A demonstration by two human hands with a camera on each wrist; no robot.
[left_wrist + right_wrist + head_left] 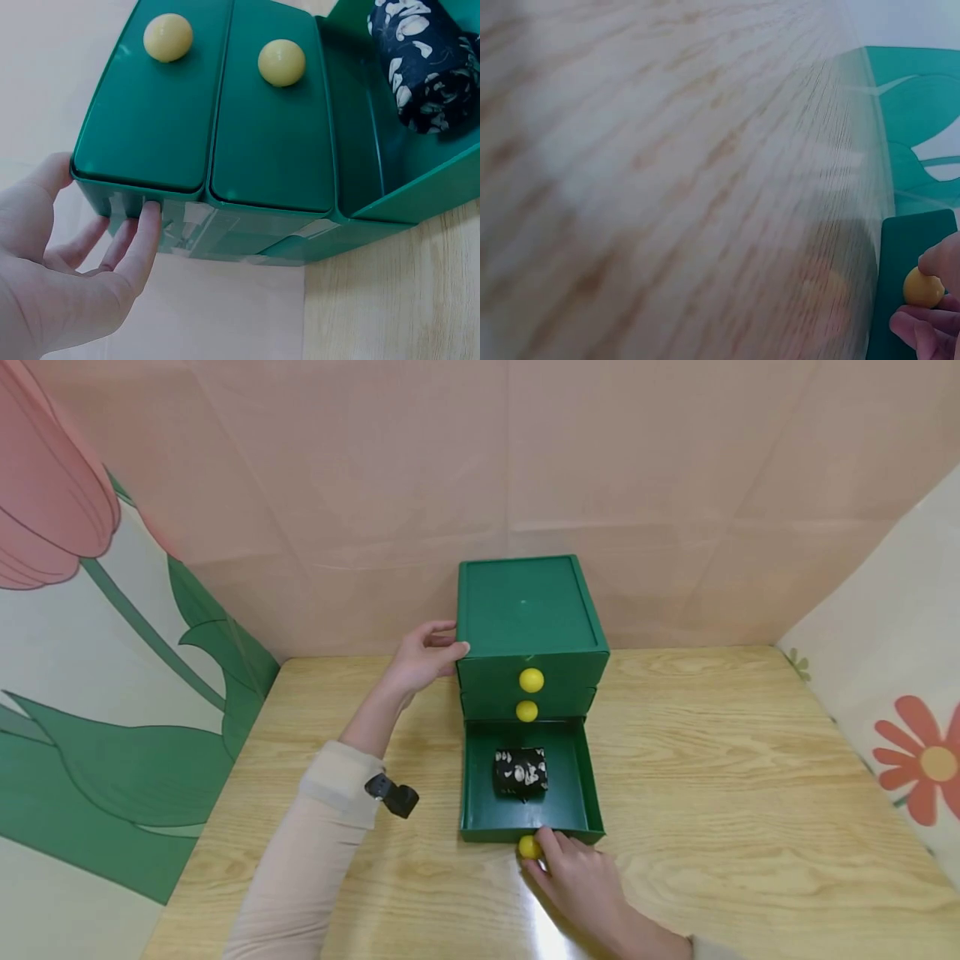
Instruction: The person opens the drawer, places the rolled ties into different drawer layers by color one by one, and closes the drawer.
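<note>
A green three-drawer box [528, 610] stands at the back middle of the wooden table [720, 793]. Its bottom drawer [480, 793] is pulled out, and a rolled black cloth with white print [520, 771] [427, 64] lies inside. My right hand [581, 881] pinches the bottom drawer's yellow knob [528, 847] [922, 288]. My left hand [426, 656] [75, 255] rests with straight fingers against the box's left side near the top. The two upper drawers are closed, each with a yellow knob [531, 680] [168, 37].
Pink paper walls stand behind the table, with flower-printed panels at the left [90, 693] and right [915, 735]. Bare wood lies on both sides of the box.
</note>
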